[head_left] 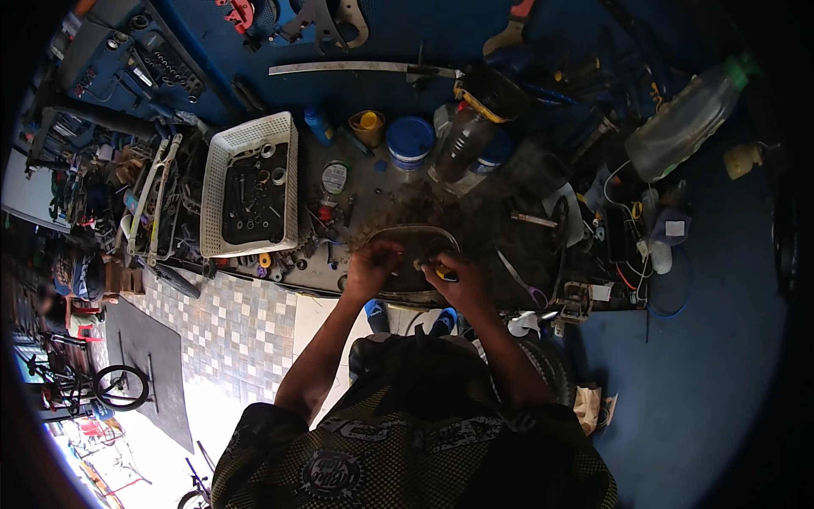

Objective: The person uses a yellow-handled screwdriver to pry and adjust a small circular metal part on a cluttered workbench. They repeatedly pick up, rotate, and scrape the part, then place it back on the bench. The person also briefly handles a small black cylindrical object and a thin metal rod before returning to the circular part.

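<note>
Count recorded: two hands (371,265) (462,285), one yellow item (448,274), one white basket (218,182), two blue tubs (409,141) (498,154), one large green-capped bottle (685,125), one pair of scissors (538,296).

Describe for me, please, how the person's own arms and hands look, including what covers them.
The left hand and right hand look bare and ungloved. The left forearm and right forearm are uncovered too, below the sleeves of a dark shirt patterned with small yellowish dots.
</note>
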`<state>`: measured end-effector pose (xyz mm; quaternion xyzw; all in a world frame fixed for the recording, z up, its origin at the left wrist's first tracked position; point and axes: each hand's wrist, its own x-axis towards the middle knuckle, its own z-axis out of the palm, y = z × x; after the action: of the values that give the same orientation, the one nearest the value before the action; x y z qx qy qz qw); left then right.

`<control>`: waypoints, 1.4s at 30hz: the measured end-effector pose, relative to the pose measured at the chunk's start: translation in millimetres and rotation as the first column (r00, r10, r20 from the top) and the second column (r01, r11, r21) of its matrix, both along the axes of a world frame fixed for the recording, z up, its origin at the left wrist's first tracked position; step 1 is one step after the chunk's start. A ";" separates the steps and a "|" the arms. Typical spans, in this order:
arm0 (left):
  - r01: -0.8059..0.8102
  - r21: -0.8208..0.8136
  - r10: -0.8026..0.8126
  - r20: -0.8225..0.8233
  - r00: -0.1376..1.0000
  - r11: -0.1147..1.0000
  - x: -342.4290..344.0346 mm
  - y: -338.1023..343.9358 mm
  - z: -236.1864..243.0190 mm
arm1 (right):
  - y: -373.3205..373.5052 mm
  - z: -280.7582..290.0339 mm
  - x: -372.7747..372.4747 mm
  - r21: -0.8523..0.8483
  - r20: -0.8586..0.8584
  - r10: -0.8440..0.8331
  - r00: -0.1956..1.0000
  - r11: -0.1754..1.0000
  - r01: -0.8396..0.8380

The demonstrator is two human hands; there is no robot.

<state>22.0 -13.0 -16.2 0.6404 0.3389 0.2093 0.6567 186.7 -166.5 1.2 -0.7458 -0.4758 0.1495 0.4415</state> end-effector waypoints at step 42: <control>0.012 0.593 0.002 -0.024 1.000 0.805 4.4 -3.9 -3.1 | 17.7 27.2 -13.2 0.069 -0.502 -0.066 0.862 0.991 0.116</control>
<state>26.4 -16.8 -19.3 0.8166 0.2627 0.2952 0.4206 173.5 -148.8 28.3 -0.6812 -0.3167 0.2929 0.5916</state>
